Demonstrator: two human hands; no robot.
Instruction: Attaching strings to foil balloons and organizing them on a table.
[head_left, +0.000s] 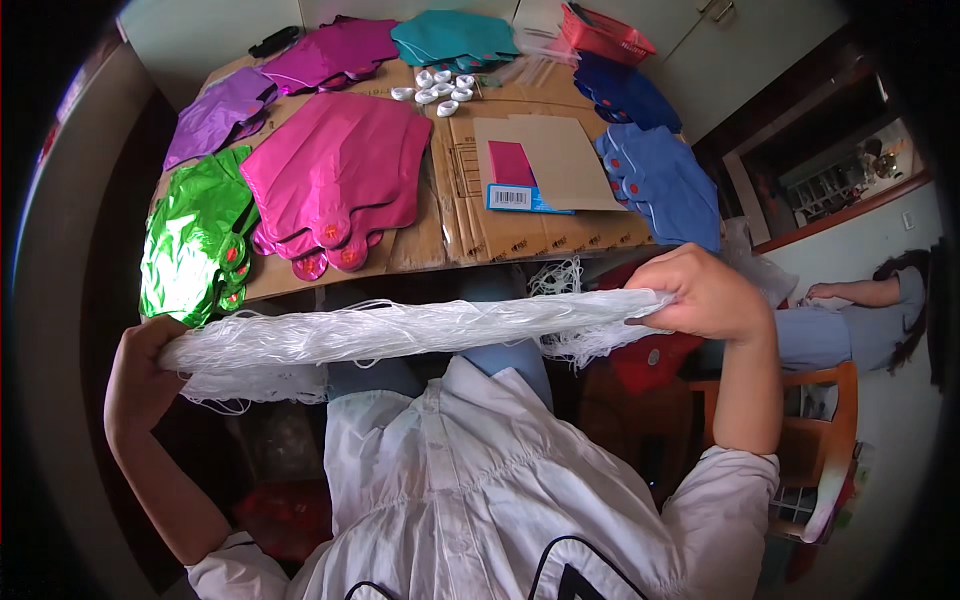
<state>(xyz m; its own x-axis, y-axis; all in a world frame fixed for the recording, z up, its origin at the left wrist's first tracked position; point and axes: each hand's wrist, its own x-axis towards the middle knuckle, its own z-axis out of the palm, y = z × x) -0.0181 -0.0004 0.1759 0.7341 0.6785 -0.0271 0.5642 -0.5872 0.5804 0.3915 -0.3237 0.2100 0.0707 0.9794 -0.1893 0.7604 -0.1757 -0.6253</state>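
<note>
A long hank of white string point(390, 333) stretches across my lap, in front of the table edge. Its left end is gripped in my left hand point(143, 375), fingers closed around it. My right hand point(705, 292) pinches the other end between thumb and fingers. Loose strands hang below the hank at both ends, with a tangle of string point(557, 278) behind it near the right. Closest to my left hand lies a stack of shiny green foil balloons point(195, 225), flat. A larger stack of flat pink foil balloons point(335, 170) lies beside it.
The cardboard-covered table point(450, 215) also bears flat purple point(215, 115), magenta point(335, 50), teal point(455, 38) and blue point(660, 180) foil stacks. Small white coils point(435, 92), a brown card point(565, 160) and a red basket point(605, 38) lie there. A wooden chair point(835, 420) and another person point(870, 315) are at right.
</note>
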